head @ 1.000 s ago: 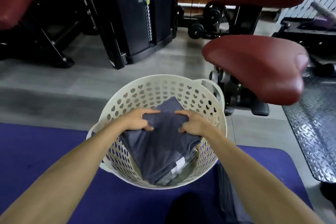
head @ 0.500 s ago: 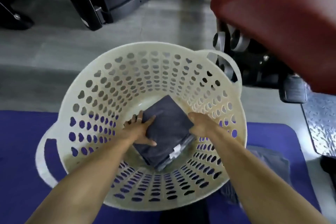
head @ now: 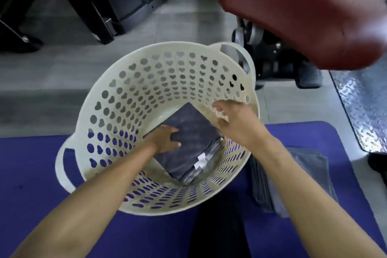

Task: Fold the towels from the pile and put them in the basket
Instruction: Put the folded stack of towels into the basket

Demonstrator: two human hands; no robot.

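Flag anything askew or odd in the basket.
Nothing is damaged or spilled. The folded towel lies in the basket turned at an angle, its white tag showing. The left hand rests on it; the right hand is open above it.

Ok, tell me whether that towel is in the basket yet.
In: the folded towel lies on the basket floor, left hand resting on it.
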